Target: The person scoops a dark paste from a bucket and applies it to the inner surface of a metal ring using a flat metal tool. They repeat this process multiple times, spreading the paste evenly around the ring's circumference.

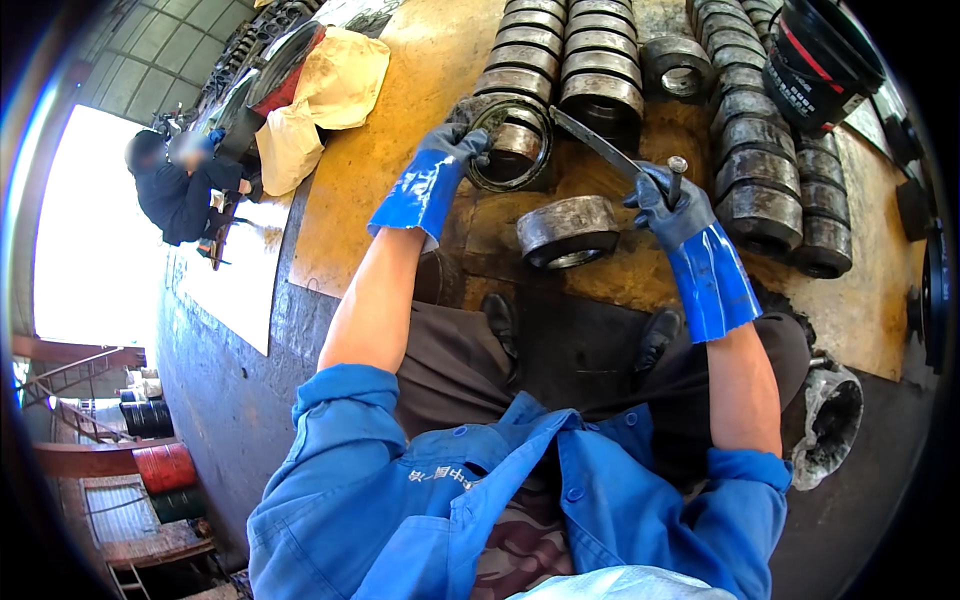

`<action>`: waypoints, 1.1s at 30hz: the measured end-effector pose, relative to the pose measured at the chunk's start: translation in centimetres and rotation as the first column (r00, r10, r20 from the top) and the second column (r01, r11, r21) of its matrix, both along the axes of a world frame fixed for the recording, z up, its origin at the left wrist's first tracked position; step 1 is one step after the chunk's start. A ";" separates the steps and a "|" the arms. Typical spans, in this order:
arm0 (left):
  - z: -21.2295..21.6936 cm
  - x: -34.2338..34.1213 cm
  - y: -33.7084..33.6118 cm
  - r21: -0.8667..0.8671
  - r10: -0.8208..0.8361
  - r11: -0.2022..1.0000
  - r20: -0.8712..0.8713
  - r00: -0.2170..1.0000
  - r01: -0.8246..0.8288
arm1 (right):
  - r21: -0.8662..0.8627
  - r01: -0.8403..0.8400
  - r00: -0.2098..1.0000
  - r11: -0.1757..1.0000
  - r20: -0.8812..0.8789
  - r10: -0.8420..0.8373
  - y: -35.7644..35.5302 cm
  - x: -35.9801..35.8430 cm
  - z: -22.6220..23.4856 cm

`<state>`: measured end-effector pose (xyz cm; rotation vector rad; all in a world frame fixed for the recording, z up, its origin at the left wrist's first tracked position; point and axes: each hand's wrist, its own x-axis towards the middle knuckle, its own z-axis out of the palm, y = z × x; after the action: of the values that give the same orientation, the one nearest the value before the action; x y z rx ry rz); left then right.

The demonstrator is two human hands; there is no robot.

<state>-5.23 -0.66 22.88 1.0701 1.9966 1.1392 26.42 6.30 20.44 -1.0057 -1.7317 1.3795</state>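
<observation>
My left hand (450,145), in a blue rubber-cuffed glove with a grey palm, is closed on the left side of a thin, dark, greasy ring (547,145). Through the ring's opening, part of a metal sleeve shows. My gloved right hand (677,208) grips a long, flat metal blade (603,144), whose tip points up and left toward the ring. A short round-headed metal rod (677,166) sticks up at the same hand; whether it belongs to the blade's handle I cannot tell. Between my hands, a thick steel ring (568,226) lies tilted on the stained board.
Rows of steel sleeves (602,75) lie ahead and to the right (760,190). A black bucket (815,70) stands far right. Brown paper (342,78) lies at the far left. Another person (175,190) sits beyond it. A crumpled plastic bag (830,415) is beside my right knee.
</observation>
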 end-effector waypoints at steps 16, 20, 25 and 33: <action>0.5 -0.7 0.4 -0.063 -0.081 0.995 -0.042 0.996 0.078 | -0.263 -0.117 0.981 0.958 -0.182 0.070 0.6 1.2 1.7; -0.3 -1.0 0.1 0.068 -0.068 0.995 -0.029 0.997 0.070 | -0.311 0.021 0.953 0.950 -0.281 -0.113 -0.1 3.3 4.8; 0.9 2.3 0.8 0.069 -0.171 0.981 -0.105 0.980 0.179 | -0.275 0.283 0.744 0.919 -0.541 -0.391 2.0 13.1 7.7; -4.3 -6.7 2.3 0.031 -0.092 0.995 -0.011 0.996 0.093 | 0.038 0.707 0.700 0.707 -0.185 -0.690 -1.1 35.1 7.4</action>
<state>-11.94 1.61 18.58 1.1734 1.9215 1.1219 61.54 5.23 27.79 -1.2773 -1.0881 0.8198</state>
